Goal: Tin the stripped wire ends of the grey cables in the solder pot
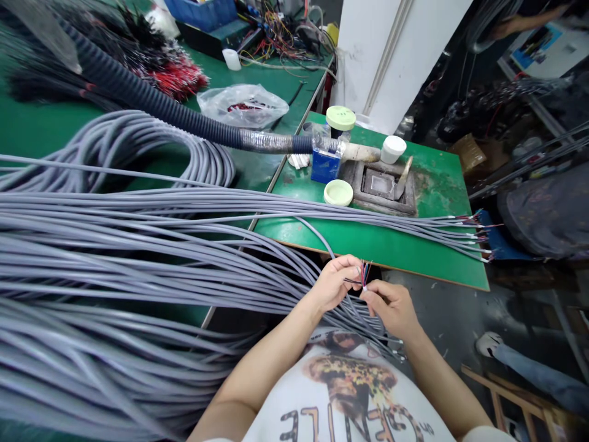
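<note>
My left hand [334, 283] pinches the stripped end of a grey multicore cable, and thin red, blue and black inner wires [365, 275] fan out from it. My right hand [391, 309] is right beside them, its thumb and fingers closed on those wires. Many long grey cables [138, 258] spread in loose lengths from the left, passing under my forearms and over the bench. Another stretch of them lies across the green board, with stripped ends [478, 242] at its right edge.
A green board [381, 236] holds a metal solder pot [380, 184], jars and a blue box [326, 166]. A ribbed black hose [138, 92] crosses above the cables. A co-worker's leg [543, 374] shows at lower right, beside a wooden stool [519, 399].
</note>
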### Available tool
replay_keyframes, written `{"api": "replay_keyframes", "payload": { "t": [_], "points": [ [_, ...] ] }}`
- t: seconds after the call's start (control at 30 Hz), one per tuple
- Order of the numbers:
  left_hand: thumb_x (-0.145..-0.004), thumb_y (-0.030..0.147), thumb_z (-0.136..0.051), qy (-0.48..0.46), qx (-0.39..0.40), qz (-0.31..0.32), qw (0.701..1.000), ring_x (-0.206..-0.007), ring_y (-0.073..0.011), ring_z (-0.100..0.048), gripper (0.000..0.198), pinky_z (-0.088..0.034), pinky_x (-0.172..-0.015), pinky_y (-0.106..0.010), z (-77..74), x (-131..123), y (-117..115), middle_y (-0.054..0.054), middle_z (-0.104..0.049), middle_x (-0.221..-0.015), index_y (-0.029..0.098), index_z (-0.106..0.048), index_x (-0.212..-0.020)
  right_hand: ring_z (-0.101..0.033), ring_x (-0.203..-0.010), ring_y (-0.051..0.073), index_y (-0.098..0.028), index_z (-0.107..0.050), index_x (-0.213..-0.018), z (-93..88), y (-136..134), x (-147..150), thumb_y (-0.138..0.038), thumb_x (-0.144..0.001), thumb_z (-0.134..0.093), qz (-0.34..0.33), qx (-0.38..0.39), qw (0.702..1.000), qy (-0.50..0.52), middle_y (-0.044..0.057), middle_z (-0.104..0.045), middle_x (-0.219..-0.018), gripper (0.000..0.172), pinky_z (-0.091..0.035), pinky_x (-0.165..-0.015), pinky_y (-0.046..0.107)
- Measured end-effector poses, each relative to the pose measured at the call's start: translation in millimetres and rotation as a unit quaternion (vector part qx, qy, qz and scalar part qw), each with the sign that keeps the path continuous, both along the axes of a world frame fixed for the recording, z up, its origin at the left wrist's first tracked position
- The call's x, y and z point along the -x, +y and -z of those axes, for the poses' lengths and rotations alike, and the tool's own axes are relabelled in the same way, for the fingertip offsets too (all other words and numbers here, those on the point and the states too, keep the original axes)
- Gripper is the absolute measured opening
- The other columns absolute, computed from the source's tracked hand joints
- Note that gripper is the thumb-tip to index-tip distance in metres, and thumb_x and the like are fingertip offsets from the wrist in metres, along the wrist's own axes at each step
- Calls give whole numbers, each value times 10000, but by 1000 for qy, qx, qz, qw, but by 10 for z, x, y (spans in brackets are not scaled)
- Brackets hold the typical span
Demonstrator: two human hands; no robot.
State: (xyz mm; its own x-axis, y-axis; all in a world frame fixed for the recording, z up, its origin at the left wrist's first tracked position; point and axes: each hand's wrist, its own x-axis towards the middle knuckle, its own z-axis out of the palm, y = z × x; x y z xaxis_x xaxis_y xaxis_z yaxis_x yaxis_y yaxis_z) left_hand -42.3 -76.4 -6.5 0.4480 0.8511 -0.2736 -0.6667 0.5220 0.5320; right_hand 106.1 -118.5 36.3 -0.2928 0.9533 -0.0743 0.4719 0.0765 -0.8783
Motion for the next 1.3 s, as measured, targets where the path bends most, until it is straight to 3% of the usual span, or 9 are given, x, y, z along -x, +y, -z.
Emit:
{"api": "replay_keyframes", "payload": {
  "t": [0.33,0.57,0.7,0.8,0.9,1.0,1.13,1.3],
  "points": [
    [-578,276,-779,5,-26,31,999,-521,-68,-475,210,-351,-459,-175,-1,55,20,-14,-580,-647,124,-668,-673,-479,-455,88,-176,-598,-655,-11,7,12,-334,-896,-526,-17,-3,1000,-12,-31,-554,-497,296,-362,-495,217],
    [-601,250,-762,-15,-29,9,999,-484,-66,-470,193,-334,-442,-170,11,19,16,9,-557,-569,132,-614,-640,-478,-469,88,-176,-591,-648,-40,17,25,-311,-887,-537,-12,13,1000,-6,-31,-552,-503,280,-370,-509,218],
    [-623,265,-766,1,-6,-29,1000,-474,-66,-505,215,-361,-459,-173,-19,-37,7,12,-589,-564,131,-604,-671,-537,-522,104,-187,-571,-876,-101,41,17,-304,-885,-532,22,76,994,80,-26,-599,-613,124,-425,-544,224],
    [-609,265,-786,16,9,-62,998,-512,-70,-539,238,-387,-494,-176,-39,-98,-7,7,-622,-594,130,-608,-692,-520,-530,96,-207,-478,-1067,-132,70,22,-283,-858,-558,49,100,988,109,-34,-594,-705,236,-418,-522,217],
    [-608,240,-790,-2,15,-84,996,-563,-73,-567,226,-422,-554,-183,-69,-167,-35,8,-643,-636,132,-617,-706,-487,-542,88,-218,-476,-1087,-136,100,43,-270,-811,-628,88,32,995,25,-52,-583,-686,319,-394,-533,206],
    [-611,223,-787,-39,36,-83,995,-583,-78,-570,210,-433,-577,-192,-120,-229,-75,17,-633,-635,140,-617,-700,-530,-558,95,-219,-525,-1045,-124,126,55,-285,-827,-622,111,-48,992,-38,-40,-638,-694,247,-421,-577,216],
    [-632,224,-777,-59,50,-86,993,-546,-62,-526,179,-410,-550,-187,-181,-284,-114,26,-611,-624,143,-628,-691,-612,-623,117,-231,-582,-1026,-103,154,41,-254,-864,-568,103,-147,983,-43,-16,-685,-763,165,-455,-607,222],
    [-650,264,-780,12,1,-143,990,-525,-51,-490,173,-384,-541,-182,-182,-298,-121,26,-601,-594,141,-667,-696,-620,-595,130,-228,-580,-1042,-53,173,28,-260,-870,-575,124,-155,980,-8,-10,-674,-730,175,-463,-578,240]
  ]
}}
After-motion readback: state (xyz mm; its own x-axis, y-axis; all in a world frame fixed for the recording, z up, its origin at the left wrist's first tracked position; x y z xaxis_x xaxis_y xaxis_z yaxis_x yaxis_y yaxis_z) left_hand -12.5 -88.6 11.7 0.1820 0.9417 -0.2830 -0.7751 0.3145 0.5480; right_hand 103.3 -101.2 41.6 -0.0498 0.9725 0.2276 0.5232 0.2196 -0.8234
